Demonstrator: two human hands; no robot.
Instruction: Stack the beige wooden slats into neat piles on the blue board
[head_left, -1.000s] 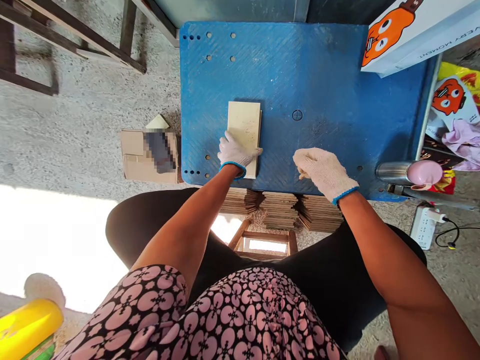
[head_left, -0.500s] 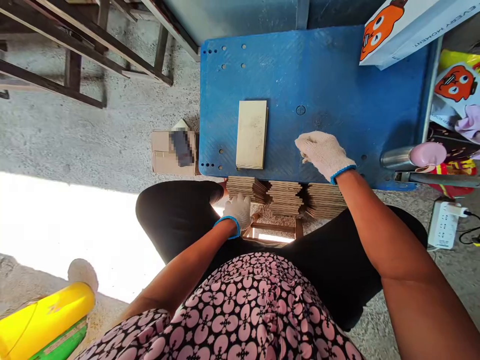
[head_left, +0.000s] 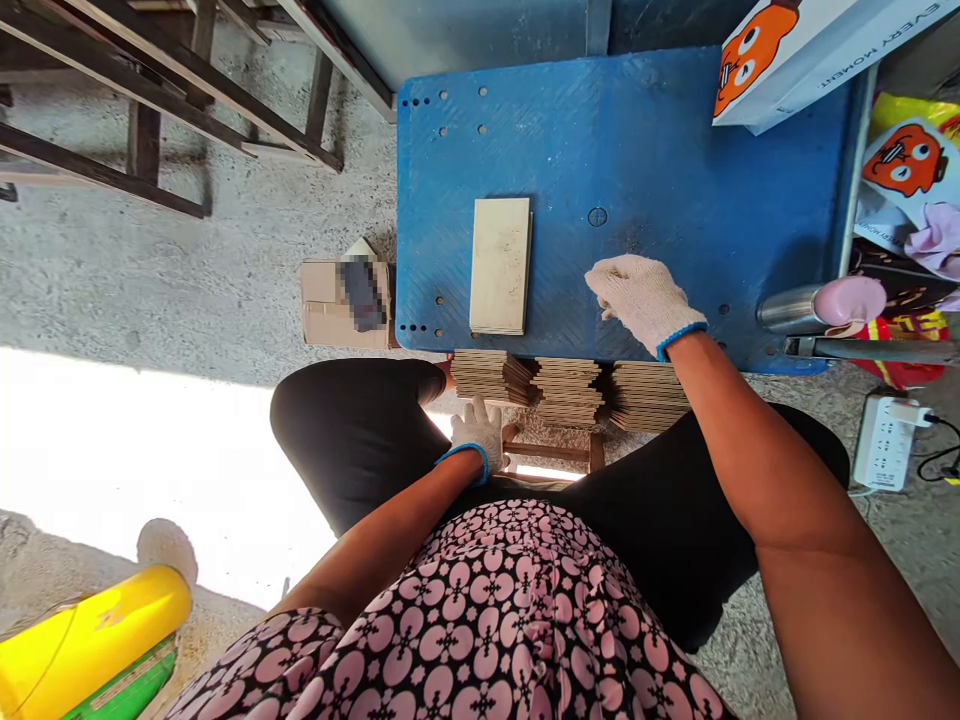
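My right hand (head_left: 636, 297), in a white knit glove with a blue cuff, rests over the blue table (head_left: 555, 130) with its fingers curled in. Whether anything is inside them is hidden. To its left lies a short stack of pale rectangular boards (head_left: 500, 265), apart from both hands. My left hand (head_left: 478, 437), gloved the same way, is low between my knees, fingers stretched and spread, just below a stack of thin boards (head_left: 484, 376). A middle stack (head_left: 567, 393) and a right stack (head_left: 649, 396) stand beside it under the table's near edge.
A printed white bag (head_left: 810, 70) stands at the table's far right corner. A metal bottle with a pink lid (head_left: 787, 310) lies near the right edge. A power strip (head_left: 885, 445) is at the right. A cardboard box (head_left: 319, 315) sits on the floor to the left, near wooden frames (head_left: 142, 140).
My left hand has shifted slightly right and down, away from the left stack, and its fingers look more spread. The right hand stays closed over the table; the view has shifted a little.
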